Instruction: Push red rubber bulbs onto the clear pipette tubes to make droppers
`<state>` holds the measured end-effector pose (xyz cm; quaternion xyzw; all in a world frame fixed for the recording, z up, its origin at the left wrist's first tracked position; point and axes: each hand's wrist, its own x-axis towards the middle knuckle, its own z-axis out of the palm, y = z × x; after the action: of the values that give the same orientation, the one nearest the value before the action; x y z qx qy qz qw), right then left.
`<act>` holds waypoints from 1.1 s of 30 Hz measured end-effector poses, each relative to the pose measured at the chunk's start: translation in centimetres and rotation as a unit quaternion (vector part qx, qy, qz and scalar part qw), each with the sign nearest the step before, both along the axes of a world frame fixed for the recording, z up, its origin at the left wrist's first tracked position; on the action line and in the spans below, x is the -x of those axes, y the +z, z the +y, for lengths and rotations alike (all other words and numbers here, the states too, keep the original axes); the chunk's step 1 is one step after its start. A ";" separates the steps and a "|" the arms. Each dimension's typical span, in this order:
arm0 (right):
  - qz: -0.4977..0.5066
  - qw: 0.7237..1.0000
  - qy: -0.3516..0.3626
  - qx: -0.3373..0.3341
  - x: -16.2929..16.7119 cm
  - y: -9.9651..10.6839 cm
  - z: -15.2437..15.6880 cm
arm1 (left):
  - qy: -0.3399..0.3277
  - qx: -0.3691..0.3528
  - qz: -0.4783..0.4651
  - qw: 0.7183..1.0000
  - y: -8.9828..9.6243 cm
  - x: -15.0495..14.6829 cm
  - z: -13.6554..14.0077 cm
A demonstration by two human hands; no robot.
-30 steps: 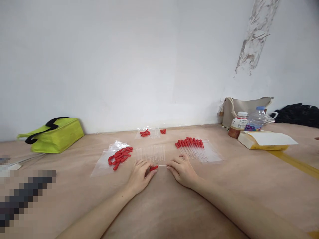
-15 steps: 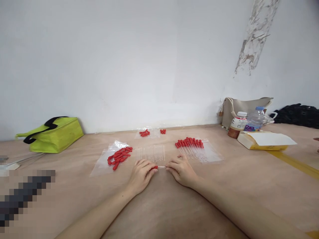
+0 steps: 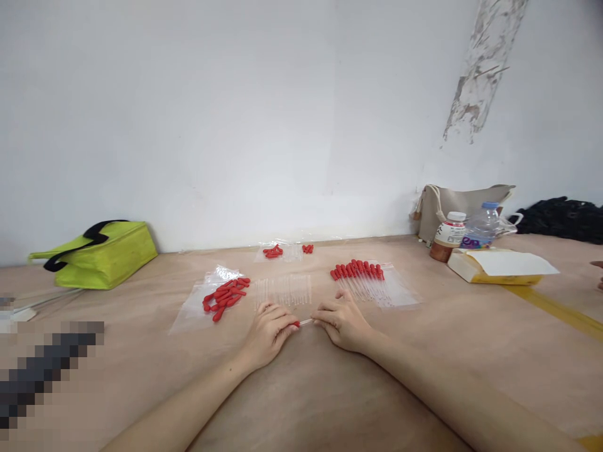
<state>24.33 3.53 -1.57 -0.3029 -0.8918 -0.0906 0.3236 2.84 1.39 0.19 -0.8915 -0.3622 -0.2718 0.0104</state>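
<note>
My left hand (image 3: pixel 271 333) pinches a red rubber bulb (image 3: pixel 296 324), mostly covered by the fingers. From the bulb a clear glass tube (image 3: pixel 306 322) runs across to my right hand (image 3: pixel 343 323), whose fingertips are closed on its other end. Bulb and tube meet in line, like a dropper. Beyond my hands lies a row of clear tubes (image 3: pixel 282 290). Loose red bulbs (image 3: pixel 226 296) are heaped on a plastic bag at the left. Several droppers with red bulbs (image 3: pixel 358 271) lie side by side on another bag (image 3: pixel 400 292) at the right.
Against the wall lies a further bag with red bulbs (image 3: pixel 273 252). A lime-green bag (image 3: pixel 110 254) stands at the left. To the right are a drink bottle (image 3: pixel 447 238), a clear bottle (image 3: pixel 483 226), a yellow-white box (image 3: pixel 499 267) and another person's hand (image 3: pixel 598 273) at the edge.
The bulb end in my left hand has dipped slightly, so the tube now slants a little. Less of the red bulb shows. My right hand stays nearly in place.
</note>
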 end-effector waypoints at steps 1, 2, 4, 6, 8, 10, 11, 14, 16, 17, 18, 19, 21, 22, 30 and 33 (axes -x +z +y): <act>-0.006 1.000 -0.004 -0.004 0.0 0.0 -0.1 | 0.000 0.001 0.002 1.000 0.0 0.0 0.0; -0.014 1.000 -0.007 -0.007 0.1 0.1 -0.1 | 0.001 0.002 0.004 1.000 -0.1 0.1 0.1; -0.027 0.999 -0.013 -0.013 0.1 0.1 -0.2 | 0.000 0.003 0.007 1.000 -0.1 0.1 0.1; -0.032 0.999 -0.017 -0.014 0.2 0.1 -0.4 | -0.002 0.003 0.006 1.000 -0.1 0.1 0.1; -0.030 0.999 -0.020 -0.012 0.3 0.1 -0.6 | -0.005 0.005 0.002 1.000 -0.1 0.1 0.1; -0.023 0.999 -0.024 -0.006 0.4 0.1 -0.8 | -0.007 0.008 -0.001 1.000 0.0 0.1 0.0; -0.020 0.999 -0.025 -0.003 0.5 0.1 -1.0 | -0.008 0.009 0.001 1.000 0.0 0.1 0.0; -0.016 1.000 -0.024 0.006 0.8 0.0 -1.4 | -0.015 0.009 0.008 1.000 0.0 0.1 -0.1; -0.017 1.000 -0.022 0.012 1.1 -0.1 -1.5 | -0.024 0.008 0.009 1.000 0.0 0.0 -0.2; -0.016 1.000 -0.022 0.015 1.2 -0.1 -1.6 | -0.027 0.007 0.008 1.000 0.0 0.0 -0.2; -0.014 0.999 -0.023 0.019 1.3 -0.2 -1.6 | -0.029 0.006 0.006 1.000 0.0 0.0 -0.2; -0.012 0.999 -0.026 0.023 1.4 -0.2 -1.6 | -0.031 0.006 0.006 0.999 -0.1 0.0 -0.2; -0.007 0.999 -0.030 0.032 1.5 -0.3 -1.6 | -0.031 0.006 0.007 0.999 -0.1 0.0 -0.2; -0.005 0.999 -0.032 0.036 1.6 -0.4 -1.6 | -0.030 0.007 0.008 0.999 -0.1 0.0 -0.2; -0.036 0.999 -0.033 0.023 1.7 0.7 -2.1 | -0.022 -0.005 0.028 0.999 0.2 0.5 0.1; -0.081 0.996 -0.041 -0.006 1.3 1.1 -2.2 | -0.011 -0.012 0.029 0.999 0.5 1.5 0.2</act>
<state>23.03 1.30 -0.51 -0.3291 -0.9014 -0.1330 0.2481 1.33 1.55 0.65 -0.9027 -0.3486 -0.2507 0.0288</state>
